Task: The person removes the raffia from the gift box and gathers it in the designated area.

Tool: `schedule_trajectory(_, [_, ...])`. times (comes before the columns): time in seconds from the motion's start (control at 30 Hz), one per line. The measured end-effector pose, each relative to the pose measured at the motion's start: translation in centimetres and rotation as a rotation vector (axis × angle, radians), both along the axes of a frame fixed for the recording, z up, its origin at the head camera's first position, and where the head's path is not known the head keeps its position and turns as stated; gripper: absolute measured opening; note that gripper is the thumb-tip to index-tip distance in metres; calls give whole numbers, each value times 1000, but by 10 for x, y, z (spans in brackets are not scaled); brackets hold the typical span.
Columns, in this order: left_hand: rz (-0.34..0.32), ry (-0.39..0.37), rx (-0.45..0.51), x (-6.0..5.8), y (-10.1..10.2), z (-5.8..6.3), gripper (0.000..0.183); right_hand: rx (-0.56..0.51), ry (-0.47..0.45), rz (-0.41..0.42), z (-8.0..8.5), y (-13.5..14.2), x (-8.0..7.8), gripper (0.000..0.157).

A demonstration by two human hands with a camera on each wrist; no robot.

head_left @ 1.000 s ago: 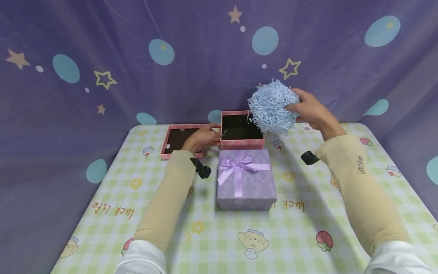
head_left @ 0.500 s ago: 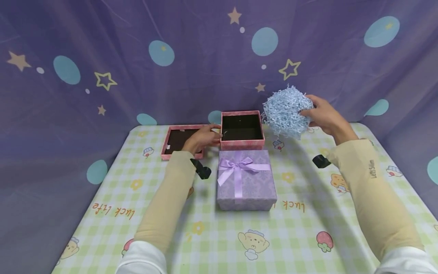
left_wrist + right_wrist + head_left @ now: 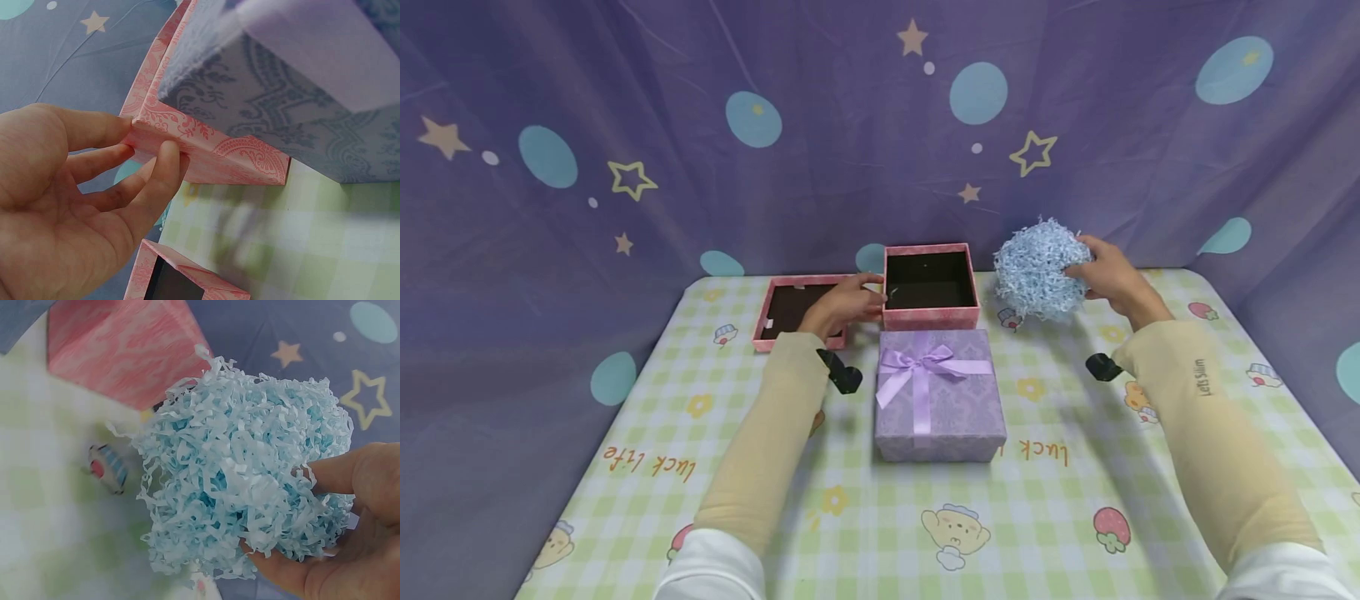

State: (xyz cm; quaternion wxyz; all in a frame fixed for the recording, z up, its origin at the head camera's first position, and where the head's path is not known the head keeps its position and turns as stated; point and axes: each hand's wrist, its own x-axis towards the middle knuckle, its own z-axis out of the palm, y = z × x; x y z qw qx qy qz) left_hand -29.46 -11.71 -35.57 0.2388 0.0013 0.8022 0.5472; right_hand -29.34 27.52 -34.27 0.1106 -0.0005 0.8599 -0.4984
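My right hand [image 3: 1107,273] grips a fluffy bundle of pale blue shredded paper [image 3: 1039,271], held low at the back, right of the pink box. In the right wrist view, thumb and fingers sink into the paper shreds [image 3: 244,462]. The pink patterned box [image 3: 931,317] stands uncovered, its dark inside bare. With its fingertips, my left hand [image 3: 846,302] touches the outer left side of this box. The left wrist view shows the left fingers [image 3: 164,165] at the box's pink wall [image 3: 212,150], palm facing the camera.
A pink lid [image 3: 790,307] lies inside up at the left, partly behind the left hand. Directly in front of the pink box sits a closed purple gift box [image 3: 962,396] with a ribbon bow [image 3: 917,360]. A patterned curtain [image 3: 850,150] hangs behind the checked tablecloth [image 3: 760,533].
My right hand has carried the shredded paper from over the pink box's right edge to the right, then lowered it towards the table. The left hand has stayed at the box.
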Motion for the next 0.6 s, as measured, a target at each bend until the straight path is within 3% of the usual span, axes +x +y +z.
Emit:
schedule_trajectory(0.17, [5, -1, 2, 0, 0, -2, 53, 64, -28, 11, -11, 1, -3, 71])
schedule_trajectory(0.6, [0, -17, 29, 1, -1, -1, 53, 189, -44, 53, -29, -2, -7, 71])
